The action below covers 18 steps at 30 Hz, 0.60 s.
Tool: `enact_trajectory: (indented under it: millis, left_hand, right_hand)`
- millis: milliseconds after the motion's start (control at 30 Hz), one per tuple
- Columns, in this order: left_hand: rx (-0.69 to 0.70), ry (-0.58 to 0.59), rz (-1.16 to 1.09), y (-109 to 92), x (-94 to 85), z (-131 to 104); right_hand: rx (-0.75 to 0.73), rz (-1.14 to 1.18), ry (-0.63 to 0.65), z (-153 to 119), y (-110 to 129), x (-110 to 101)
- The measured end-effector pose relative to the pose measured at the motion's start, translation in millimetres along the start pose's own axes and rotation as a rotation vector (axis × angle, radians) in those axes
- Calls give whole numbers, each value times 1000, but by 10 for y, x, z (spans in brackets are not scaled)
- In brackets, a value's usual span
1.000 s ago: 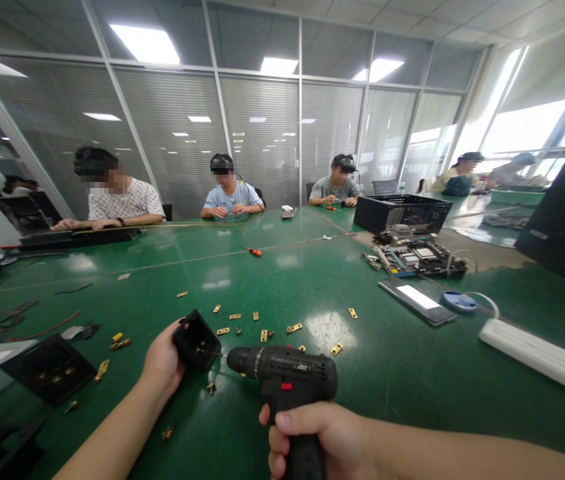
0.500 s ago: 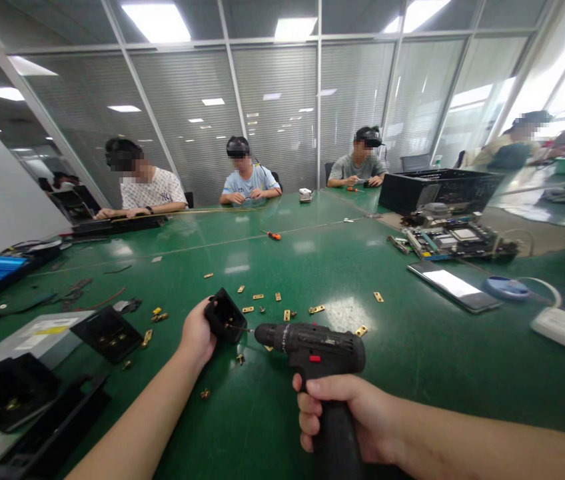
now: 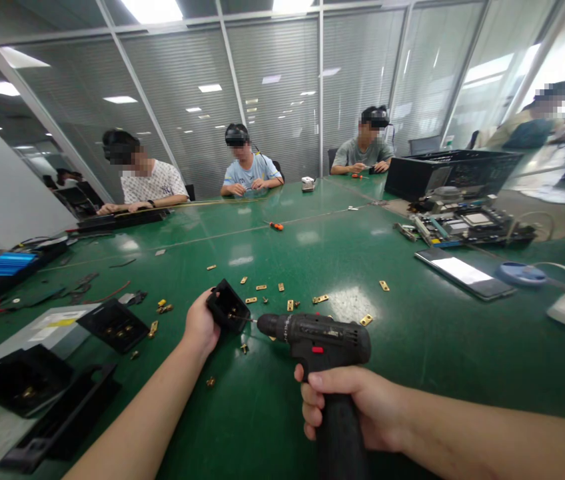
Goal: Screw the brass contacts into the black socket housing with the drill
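My right hand [image 3: 342,407] is wrapped round the handle of a black cordless drill [image 3: 322,337], which points left. Its thin bit reaches into the open side of a small black plastic box [image 3: 223,301]. That box is gripped by my left hand [image 3: 200,325], tilted toward the drill, with brass-coloured parts inside. Whether the bit touches a screw is too small to tell. Beyond the drill lie several small brass plates [image 3: 290,305]. Brass screws [image 3: 210,381] are scattered nearer to me.
At the left lie a black cover with brass pieces [image 3: 115,325], another black box [image 3: 22,380] and a black tray [image 3: 62,417]. A phone [image 3: 462,275], circuit board [image 3: 467,223] and computer case [image 3: 442,175] are at the right. An orange screwdriver [image 3: 276,227] lies farther back. Several people sit across the table [image 3: 187,243].
The view has tilted slightly downward, so the background sits higher. Both hands keep their grips, with the bit still inside the box.
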<state>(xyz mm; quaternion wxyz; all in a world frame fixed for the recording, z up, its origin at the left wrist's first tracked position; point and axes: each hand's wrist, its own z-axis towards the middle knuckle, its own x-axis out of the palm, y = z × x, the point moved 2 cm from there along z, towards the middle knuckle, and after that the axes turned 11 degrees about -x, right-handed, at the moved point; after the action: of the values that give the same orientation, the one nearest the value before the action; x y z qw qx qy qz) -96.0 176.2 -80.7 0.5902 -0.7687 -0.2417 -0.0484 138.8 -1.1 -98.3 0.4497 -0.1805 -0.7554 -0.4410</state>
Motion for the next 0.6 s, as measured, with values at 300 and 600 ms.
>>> enact_trajectory:
  millis: [300, 600]
  left_hand:
    - [9, 3, 2, 5, 7, 5]
    - [9, 20, 3, 16, -3, 33]
  right_hand:
    - [-16, -4, -17, 14, 26, 41]
    - [-2, 20, 10, 2, 23, 15]
